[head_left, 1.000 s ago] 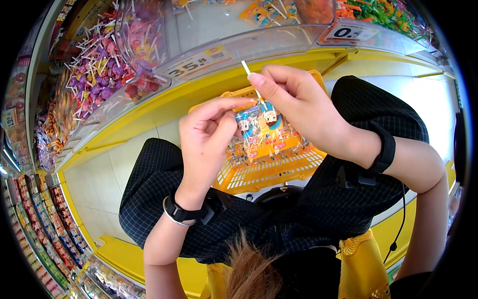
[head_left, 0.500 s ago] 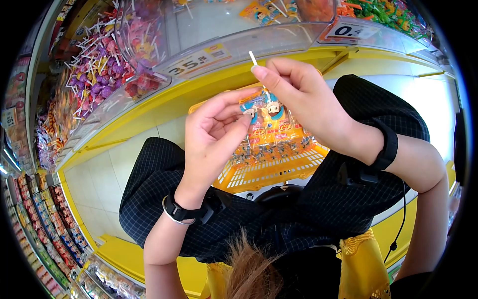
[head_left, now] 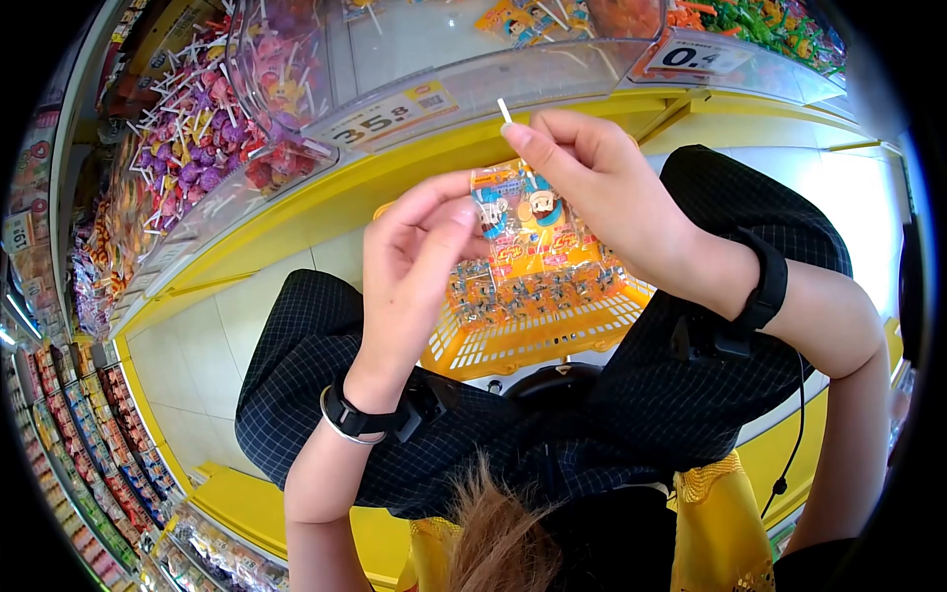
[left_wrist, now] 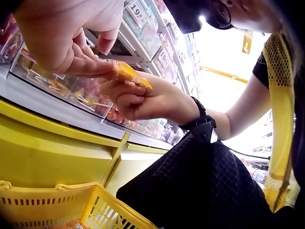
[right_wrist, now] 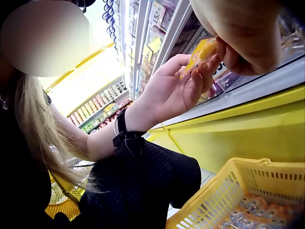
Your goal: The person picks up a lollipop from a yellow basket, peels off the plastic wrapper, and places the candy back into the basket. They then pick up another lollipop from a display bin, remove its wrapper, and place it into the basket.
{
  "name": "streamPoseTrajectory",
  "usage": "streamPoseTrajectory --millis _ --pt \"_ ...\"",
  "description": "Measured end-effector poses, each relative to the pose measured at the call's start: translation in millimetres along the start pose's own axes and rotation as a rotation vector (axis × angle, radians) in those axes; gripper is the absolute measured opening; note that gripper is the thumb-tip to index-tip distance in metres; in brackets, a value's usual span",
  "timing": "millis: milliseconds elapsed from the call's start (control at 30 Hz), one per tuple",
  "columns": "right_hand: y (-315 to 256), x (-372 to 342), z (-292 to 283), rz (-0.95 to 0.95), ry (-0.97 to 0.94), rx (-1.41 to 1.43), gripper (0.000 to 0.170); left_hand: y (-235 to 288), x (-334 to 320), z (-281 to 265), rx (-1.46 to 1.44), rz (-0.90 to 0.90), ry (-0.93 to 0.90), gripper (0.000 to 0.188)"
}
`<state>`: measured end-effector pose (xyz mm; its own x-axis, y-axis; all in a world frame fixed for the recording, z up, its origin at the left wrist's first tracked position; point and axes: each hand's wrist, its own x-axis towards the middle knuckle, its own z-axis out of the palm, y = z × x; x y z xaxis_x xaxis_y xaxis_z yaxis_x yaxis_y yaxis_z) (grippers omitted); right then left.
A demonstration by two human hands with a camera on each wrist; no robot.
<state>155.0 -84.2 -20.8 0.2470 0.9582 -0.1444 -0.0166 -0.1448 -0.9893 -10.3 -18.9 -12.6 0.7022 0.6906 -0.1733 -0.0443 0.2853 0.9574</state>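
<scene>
A wrapped lollipop (head_left: pixel 513 242), in a flat orange and clear wrapper with cartoon figures, is held up over a yellow basket (head_left: pixel 454 357). My right hand (head_left: pixel 617 197) pinches its white stick (head_left: pixel 505 111) between thumb and curled fingers; the stick's end pokes out above the thumb. My left hand (head_left: pixel 404 247) is at the wrapper's left edge, its extended fingers touching the wrapper from behind. In the left wrist view, the left thumb stands apart from the yellow-orange wrapper (left_wrist: pixel 126 72). Similar wrapped candies (right_wrist: pixel 259 212) lie in the basket below.
Clear candy bins (head_left: pixel 513 84) with price tags (head_left: pixel 390 118) run along a yellow shelf edge beyond the hands. Purple and red lollipops (head_left: pixel 212 148) fill a bin at left. The basket stands between the person's knees (head_left: pixel 306 335). Stocked shelves (head_left: pixel 94 444) line the lower left.
The left thumb has come away from the wrapper, and the left fingers have shifted behind its edge. The wrapper now faces up more flatly. The right hand has moved slightly right and keeps its pinch.
</scene>
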Motion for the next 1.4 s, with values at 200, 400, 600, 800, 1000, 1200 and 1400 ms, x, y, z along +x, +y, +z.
streamPoseTrajectory --millis 200,400,600,800,1000,1200,1400 --pt "-12.5 -5.3 1.1 0.133 -0.136 0.032 0.029 -2.4 0.6 -5.7 0.098 -0.016 0.040 0.020" --pt "-4.7 -1.9 2.1 0.228 -0.223 0.258 0.016 -3.5 2.9 -8.0 0.166 0.094 0.190 0.014" --pt "-14.4 0.8 -4.8 0.250 -0.319 0.191 0.015 -2.2 2.2 -7.1 0.167 0.069 0.199 0.014" --pt "-9.8 0.1 -6.6 0.191 -0.340 0.085 0.014 -1.0 1.0 -4.7 0.281 0.150 0.210 0.013" --pt "-16.9 -0.1 -8.1 0.159 -0.282 -0.033 0.014 4.8 -1.8 0.3 0.334 0.187 0.208 0.012" --pt "-18.5 -0.6 -8.0 0.176 -0.211 -0.053 0.017 4.8 -6.0 3.5 0.355 0.244 0.227 0.009" --pt "6.0 7.0 -3.0 -0.121 -0.090 -0.146 0.016 11.6 -6.5 -1.5 0.356 0.262 0.247 0.009"
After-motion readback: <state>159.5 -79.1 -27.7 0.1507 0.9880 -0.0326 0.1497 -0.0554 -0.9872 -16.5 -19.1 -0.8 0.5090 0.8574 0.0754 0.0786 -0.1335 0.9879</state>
